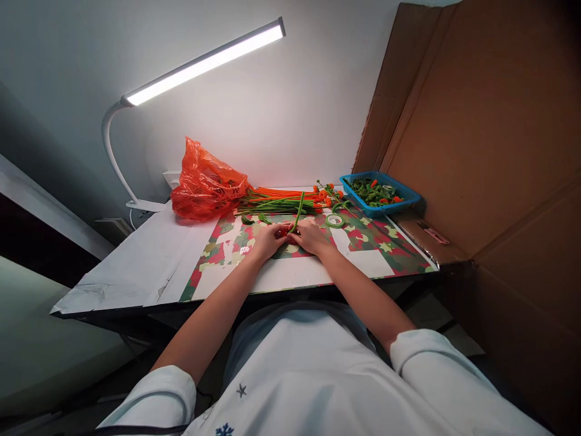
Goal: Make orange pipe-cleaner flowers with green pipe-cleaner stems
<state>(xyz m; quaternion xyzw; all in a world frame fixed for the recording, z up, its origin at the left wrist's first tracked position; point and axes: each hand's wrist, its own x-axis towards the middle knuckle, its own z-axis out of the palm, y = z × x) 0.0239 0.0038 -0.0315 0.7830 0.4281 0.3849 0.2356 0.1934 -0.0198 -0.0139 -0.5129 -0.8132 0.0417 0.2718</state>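
Close together over the middle of the table, my left hand [269,240] and my right hand [311,237] have their fingers pinched around the lower end of a green flower stem [299,209]. The stem leans up and away from me. A small bit of red shows between the fingertips, mostly hidden by them. Just right of my right hand lies a roll of green tape [334,221]. Behind the hands lies a bundle of green and orange stems [276,203], with orange flowers [324,195] at its right end. Loose green leaves [264,218] lie near my left hand.
A crumpled red plastic bag [206,188] sits at the back left. At the back right stands a blue basket [381,210] of leaves and orange flowers. A pink cutter [433,233] lies beside the cardboard wall [490,121]. A lit lamp [204,63] hangs above.
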